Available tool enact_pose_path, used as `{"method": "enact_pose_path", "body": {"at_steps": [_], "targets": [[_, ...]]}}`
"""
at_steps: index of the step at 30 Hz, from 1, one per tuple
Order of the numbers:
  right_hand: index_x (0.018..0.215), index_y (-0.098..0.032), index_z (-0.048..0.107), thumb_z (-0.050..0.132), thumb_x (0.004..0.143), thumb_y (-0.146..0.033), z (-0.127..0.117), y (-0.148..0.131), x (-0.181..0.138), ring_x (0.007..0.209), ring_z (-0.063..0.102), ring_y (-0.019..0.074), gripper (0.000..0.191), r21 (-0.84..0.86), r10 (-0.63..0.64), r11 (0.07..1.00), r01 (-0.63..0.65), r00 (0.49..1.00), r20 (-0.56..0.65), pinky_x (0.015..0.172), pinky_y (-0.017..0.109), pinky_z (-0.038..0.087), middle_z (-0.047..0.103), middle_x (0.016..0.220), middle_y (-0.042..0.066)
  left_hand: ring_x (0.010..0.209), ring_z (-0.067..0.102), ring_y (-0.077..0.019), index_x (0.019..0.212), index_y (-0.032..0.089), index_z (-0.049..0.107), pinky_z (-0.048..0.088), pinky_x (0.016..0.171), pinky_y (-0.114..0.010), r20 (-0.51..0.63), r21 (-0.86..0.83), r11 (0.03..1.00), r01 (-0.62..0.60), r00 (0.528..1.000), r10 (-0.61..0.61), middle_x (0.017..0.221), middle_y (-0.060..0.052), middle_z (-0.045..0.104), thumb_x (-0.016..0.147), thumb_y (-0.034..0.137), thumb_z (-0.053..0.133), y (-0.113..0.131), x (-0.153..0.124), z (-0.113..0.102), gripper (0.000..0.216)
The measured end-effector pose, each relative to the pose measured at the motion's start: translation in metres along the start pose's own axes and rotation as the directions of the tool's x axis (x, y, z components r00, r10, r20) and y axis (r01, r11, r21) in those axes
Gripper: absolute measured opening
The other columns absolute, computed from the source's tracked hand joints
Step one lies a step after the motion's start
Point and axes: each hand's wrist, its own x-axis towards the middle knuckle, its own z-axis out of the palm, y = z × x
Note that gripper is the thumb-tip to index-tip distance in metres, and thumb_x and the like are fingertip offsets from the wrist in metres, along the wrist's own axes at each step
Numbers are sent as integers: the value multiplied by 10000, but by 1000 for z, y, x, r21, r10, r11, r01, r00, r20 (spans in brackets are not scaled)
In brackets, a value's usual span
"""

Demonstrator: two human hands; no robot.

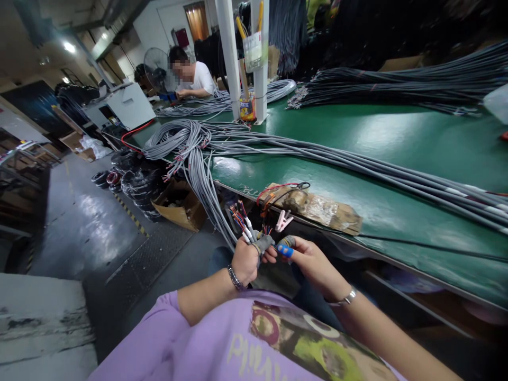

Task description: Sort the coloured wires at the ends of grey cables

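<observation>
My left hand (246, 260) is closed around the ends of several grey cables (243, 225), whose stripped coloured wires stick up above my fist. Close beside it, my right hand (313, 260) is closed on a small blue-handled tool (284, 250), its tip touching the cable ends. Both hands hover below the front edge of the green table (397, 143). The grey cables run from my left fist up over the table edge into a long bundle (317, 151).
A brown cardboard pad (317, 207) with red wires and a pink clip (283, 220) lies at the table edge. More grey cable bundles (397, 79) fill the far table. White posts (230, 58) stand mid-table. Another person (194, 76) works at the far end. An open carton (178, 203) sits on the floor.
</observation>
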Motion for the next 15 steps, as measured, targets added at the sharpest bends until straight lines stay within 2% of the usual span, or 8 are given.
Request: {"method": "enact_pose_path", "body": {"at_steps": [3,5,7,10,13,15], "targets": [[644,-184,633,736,681,-539,-7,3,9,536,463,114,371,215,102,972,-97,995,-11,547,271,427,552,587,-2,382,511,-78,612,143,527,320,388,-184,22,-32,999,-10,1000,11,486,1,581,630,443,746,3,-1,0,371],[701,-196,643,680,714,-588,-9,2,17,542,497,117,394,340,189,925,-173,982,-16,546,273,462,601,663,17,391,514,-81,638,142,548,331,386,-186,38,-55,998,-12,999,14,495,3,585,617,425,758,3,-2,1,353],[764,-205,652,653,730,-603,-9,-1,25,560,526,126,399,369,225,904,-215,974,16,548,278,480,634,730,33,401,518,-86,667,138,573,331,378,-187,57,-69,998,-10,998,14,499,4,587,610,412,764,3,-1,3,339],[786,-205,639,608,755,-627,-5,-4,32,559,527,144,425,253,124,960,-116,992,-15,545,289,473,616,676,21,406,519,-83,662,133,578,325,377,-183,82,-76,997,-11,996,18,503,0,587,625,399,759,3,2,4,324],[724,-204,616,581,753,-663,0,-1,34,552,522,158,461,50,-46,997,56,982,-182,542,297,452,596,618,20,394,510,-77,637,133,562,326,384,-183,100,-85,996,-6,995,14,499,0,583,630,399,757,4,5,6,330],[708,-211,609,545,758,-693,3,0,34,546,529,168,489,-17,-104,995,103,964,-243,541,306,446,598,604,25,381,501,-73,619,136,545,315,383,-183,111,-87,996,2,994,8,489,2,577,629,410,758,6,7,8,347]]}}
